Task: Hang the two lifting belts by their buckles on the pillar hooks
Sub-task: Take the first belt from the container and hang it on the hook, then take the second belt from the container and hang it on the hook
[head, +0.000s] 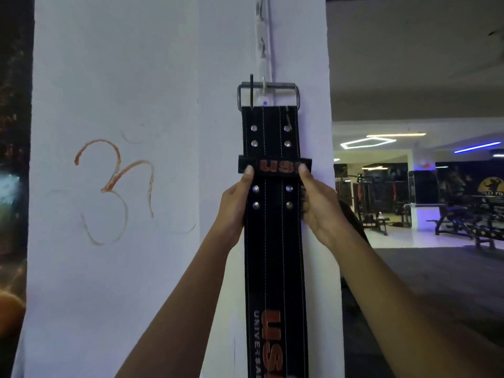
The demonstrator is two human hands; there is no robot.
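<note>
Now both hands, left and right, grip the stitched black belt, its steel buckle hooked.

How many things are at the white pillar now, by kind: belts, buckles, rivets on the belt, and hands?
Black leather lifting belt: 1
Grey metal buckle: 1
Round silver rivets: 8
Hands, left and right, each gripping one edge of the belt: 2
Total: 12
A second belt is not in view.

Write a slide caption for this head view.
Both hands, left hand and right hand, grip a black lifting belt, its buckle at a pillar hook.
</note>
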